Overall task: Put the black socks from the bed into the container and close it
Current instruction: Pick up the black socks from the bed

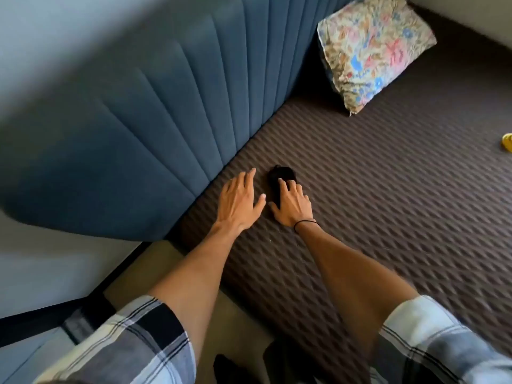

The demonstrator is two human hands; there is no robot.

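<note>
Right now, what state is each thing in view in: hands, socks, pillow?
black socks: bundled, lying on the bed, not lifted.
right hand: fingers spread over the socks, touching them.
left hand: open, flat, beside the socks, holding nothing.
pillow: lying on the bed by the headboard.

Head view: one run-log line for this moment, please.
stage: pickup | right hand: on black socks, grip unclear | left hand: open, beside | bed | container: unseen

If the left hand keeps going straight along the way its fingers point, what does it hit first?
Probably the blue headboard. The left hand is open, its fingers aimed up the picture and slightly right over the brown bed cover, passing left of the black socks. Depth is unclear.
</note>
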